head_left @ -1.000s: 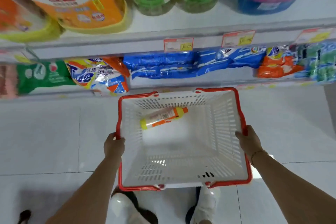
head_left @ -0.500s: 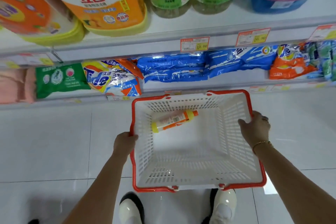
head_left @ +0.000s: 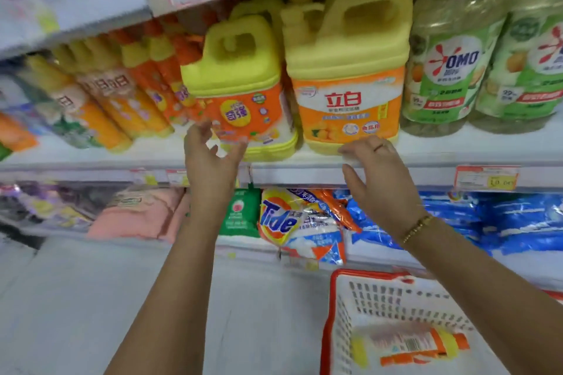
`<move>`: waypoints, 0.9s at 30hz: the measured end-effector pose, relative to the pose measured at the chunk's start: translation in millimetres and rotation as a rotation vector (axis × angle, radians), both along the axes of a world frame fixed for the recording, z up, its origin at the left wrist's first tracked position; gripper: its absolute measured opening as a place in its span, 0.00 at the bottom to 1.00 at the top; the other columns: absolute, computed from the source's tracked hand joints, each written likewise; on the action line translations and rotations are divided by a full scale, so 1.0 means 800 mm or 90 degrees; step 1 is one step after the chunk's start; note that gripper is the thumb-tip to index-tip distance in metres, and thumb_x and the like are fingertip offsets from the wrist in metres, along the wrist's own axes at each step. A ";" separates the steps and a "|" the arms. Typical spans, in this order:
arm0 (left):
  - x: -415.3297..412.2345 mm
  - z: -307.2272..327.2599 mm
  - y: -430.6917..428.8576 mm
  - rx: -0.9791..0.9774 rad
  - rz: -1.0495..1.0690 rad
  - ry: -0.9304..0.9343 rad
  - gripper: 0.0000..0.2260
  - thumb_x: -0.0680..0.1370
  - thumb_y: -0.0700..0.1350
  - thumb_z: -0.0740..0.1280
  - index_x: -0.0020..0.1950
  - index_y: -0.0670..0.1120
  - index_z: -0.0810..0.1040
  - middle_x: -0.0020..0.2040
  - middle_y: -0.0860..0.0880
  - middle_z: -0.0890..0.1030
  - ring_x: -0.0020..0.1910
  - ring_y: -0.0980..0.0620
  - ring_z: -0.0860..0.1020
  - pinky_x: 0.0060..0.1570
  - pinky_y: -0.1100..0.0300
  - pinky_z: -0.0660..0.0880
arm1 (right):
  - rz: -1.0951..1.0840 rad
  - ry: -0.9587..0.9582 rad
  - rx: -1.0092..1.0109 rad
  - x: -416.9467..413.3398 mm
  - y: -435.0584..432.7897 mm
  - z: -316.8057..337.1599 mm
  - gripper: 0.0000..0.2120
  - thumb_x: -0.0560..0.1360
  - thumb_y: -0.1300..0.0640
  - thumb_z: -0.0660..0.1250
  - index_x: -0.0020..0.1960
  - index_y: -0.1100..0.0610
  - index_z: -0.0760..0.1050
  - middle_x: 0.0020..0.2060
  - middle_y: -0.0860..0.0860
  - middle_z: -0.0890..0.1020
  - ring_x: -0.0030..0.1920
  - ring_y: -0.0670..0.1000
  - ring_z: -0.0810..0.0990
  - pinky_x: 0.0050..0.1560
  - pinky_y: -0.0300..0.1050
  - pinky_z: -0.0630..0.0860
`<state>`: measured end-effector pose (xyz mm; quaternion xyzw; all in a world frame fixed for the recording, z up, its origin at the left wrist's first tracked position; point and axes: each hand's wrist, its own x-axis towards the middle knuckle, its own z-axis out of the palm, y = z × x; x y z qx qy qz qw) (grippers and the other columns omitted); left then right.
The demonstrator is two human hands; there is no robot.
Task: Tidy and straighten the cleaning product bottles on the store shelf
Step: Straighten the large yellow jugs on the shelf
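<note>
On the left hand [head_left: 207, 161] the fingers [head_left: 199, 131] are spread, thumb held apart from the rest, cupped toward the lower left corner of the small yellow jug [head_left: 240, 94]. Blur hides whether they touch its label or stop just short. On the right hand [head_left: 380, 170] the fingers [head_left: 355, 148] are loosely extended and close together, pinching nothing. They lie at the base of the large yellow jug [head_left: 347, 85], which stands just right of the small yellow jug.

The step in hand looks like squaring the small yellow jug. It seems to lean left, away from its neighbour, with its base near the front lip of the shelf [head_left: 457, 146], though the wide lens may exaggerate the lean.

To do this well, bring the right hand across to the jug's right flank so both palms sit low on its sides. A full jug is probably heavy, so slide and turn it on the shelf rather than lift it. Stop when its label faces forward and its front lines up with the large yellow jug.

The slim orange bottles [head_left: 122, 94] left of the small yellow jug stand close-packed, so an elbow could topple them. Below and to its right, a basket [head_left: 330, 313] holds one lying bottle [head_left: 408, 344], probably due back among them.
</note>
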<state>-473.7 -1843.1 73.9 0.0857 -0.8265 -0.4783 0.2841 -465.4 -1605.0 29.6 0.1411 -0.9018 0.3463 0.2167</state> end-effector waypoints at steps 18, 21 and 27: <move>-0.024 0.038 -0.053 -0.035 -0.225 -0.014 0.27 0.59 0.37 0.81 0.53 0.51 0.77 0.46 0.58 0.84 0.45 0.66 0.81 0.44 0.70 0.76 | 0.014 -0.001 -0.049 0.007 -0.005 -0.019 0.13 0.76 0.51 0.66 0.60 0.50 0.74 0.54 0.45 0.74 0.56 0.44 0.70 0.51 0.37 0.65; 0.001 0.022 -0.039 -0.083 -0.188 0.069 0.31 0.59 0.38 0.82 0.58 0.52 0.76 0.54 0.54 0.82 0.53 0.58 0.79 0.47 0.68 0.75 | 0.061 0.007 -0.135 0.026 -0.015 -0.018 0.19 0.75 0.49 0.67 0.64 0.48 0.69 0.58 0.41 0.72 0.58 0.41 0.71 0.55 0.35 0.67; 0.084 0.062 -0.006 0.033 -0.152 0.119 0.30 0.59 0.44 0.80 0.57 0.55 0.74 0.51 0.57 0.83 0.50 0.59 0.81 0.43 0.66 0.78 | 0.205 -0.045 -0.261 0.052 -0.030 -0.009 0.30 0.71 0.47 0.71 0.64 0.31 0.58 0.61 0.34 0.69 0.60 0.36 0.70 0.51 0.23 0.67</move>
